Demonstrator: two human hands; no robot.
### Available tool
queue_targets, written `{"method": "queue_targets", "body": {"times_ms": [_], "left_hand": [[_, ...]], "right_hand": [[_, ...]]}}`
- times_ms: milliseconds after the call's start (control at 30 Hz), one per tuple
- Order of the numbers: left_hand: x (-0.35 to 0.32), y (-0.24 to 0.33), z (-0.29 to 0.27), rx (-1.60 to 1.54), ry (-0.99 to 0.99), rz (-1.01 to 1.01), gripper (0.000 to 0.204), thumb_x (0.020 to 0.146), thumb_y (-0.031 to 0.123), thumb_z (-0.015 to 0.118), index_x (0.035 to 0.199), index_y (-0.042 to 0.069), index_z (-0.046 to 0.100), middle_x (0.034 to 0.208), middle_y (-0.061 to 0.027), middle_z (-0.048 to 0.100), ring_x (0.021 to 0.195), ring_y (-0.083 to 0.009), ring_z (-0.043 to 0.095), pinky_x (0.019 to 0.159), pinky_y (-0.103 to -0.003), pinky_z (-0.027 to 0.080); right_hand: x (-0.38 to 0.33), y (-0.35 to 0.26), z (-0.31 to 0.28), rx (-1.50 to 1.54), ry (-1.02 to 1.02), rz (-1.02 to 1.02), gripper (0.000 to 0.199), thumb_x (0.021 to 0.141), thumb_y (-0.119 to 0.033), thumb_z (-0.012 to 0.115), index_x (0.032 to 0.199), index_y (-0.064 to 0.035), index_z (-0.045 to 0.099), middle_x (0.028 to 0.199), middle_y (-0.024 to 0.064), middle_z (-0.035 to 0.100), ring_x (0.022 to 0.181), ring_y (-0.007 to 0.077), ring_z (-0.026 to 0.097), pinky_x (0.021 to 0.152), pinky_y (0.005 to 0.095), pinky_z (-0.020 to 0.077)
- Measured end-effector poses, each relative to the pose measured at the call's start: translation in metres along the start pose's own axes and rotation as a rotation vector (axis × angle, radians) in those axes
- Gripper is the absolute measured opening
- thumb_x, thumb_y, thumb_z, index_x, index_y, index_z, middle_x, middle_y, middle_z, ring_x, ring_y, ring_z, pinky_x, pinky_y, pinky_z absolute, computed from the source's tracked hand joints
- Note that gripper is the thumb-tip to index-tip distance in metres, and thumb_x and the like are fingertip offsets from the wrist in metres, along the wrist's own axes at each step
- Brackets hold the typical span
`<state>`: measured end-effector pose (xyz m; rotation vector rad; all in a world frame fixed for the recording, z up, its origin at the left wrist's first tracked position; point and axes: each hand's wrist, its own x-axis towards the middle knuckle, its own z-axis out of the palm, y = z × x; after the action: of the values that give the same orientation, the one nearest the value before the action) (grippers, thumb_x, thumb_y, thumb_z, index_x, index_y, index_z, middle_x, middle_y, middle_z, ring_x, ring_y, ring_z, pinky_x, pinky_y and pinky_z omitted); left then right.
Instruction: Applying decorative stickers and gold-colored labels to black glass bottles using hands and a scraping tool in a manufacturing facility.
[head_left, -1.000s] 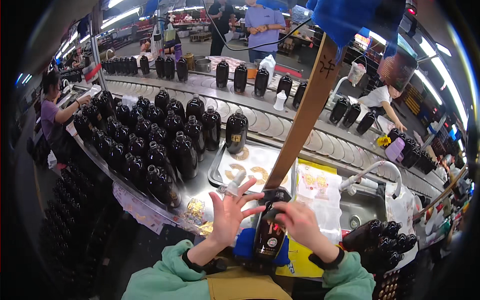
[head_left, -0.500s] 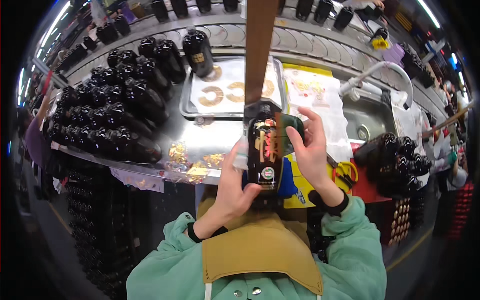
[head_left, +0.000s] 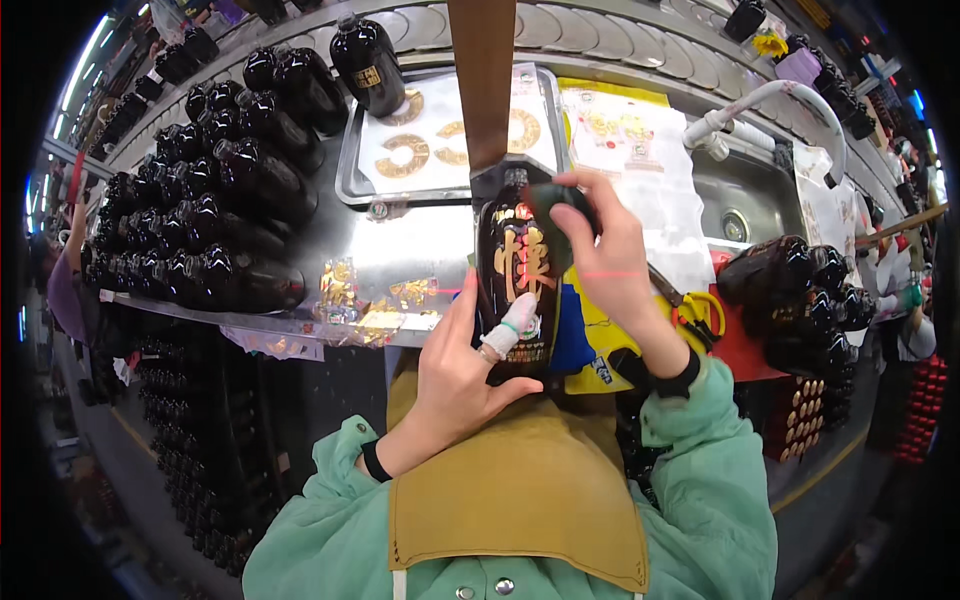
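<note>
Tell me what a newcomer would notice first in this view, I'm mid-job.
First, the dark glossy bottle with a gold emblem at centre, held between the left hand at its base and the right hand near its top. Next, the crowd of dark bottles on the steel counter at left, beside a tray of gold ring labels.

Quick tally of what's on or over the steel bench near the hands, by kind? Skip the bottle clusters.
Dark bottle held in both hands: 1
Bottle standing at the tray's far corner: 1
Steel tray: 1
Gold ring labels on the tray: 4
Yellow-handled scissors: 1
Sink tap: 1
Total: 9
</note>
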<state>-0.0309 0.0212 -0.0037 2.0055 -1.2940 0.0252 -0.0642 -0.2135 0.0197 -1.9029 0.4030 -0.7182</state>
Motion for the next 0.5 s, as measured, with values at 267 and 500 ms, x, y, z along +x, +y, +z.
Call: {"method": "queue_targets", "body": {"times_ms": [267, 500], "left_hand": [[0.011, -0.011, -0.017, -0.775, 0.150, -0.410, 0.060, 0.111, 0.035, 0.046, 0.152, -0.008, 0.044, 0.150, -0.0250, 0.054, 0.138, -0.0314, 0.054, 0.118, -0.043, 0.039], [0.055, -0.016, -0.030, -0.903, -0.093, -0.639, 0.059, 0.112, 0.042, 0.047, 0.140, -0.010, 0.052, 0.127, -0.0155, 0.068, 0.112, -0.0185, 0.066, 0.100, -0.035, 0.051]], "right_hand": [[-0.004, -0.015, -0.019, -0.497, 0.040, -0.748, 0.017, 0.086, -0.004, 0.069, 0.101, -0.0099, 0.074, 0.100, 0.0045, 0.074, 0.089, 0.0246, 0.069, 0.081, 0.0364, 0.0512], [-0.080, -0.043, -0.037, -0.022, -0.278, -0.309, 0.025, 0.084, 0.002, 0.074, 0.107, -0.0063, 0.072, 0.102, 0.0063, 0.072, 0.084, 0.0204, 0.064, 0.079, 0.0320, 0.0511]]}}
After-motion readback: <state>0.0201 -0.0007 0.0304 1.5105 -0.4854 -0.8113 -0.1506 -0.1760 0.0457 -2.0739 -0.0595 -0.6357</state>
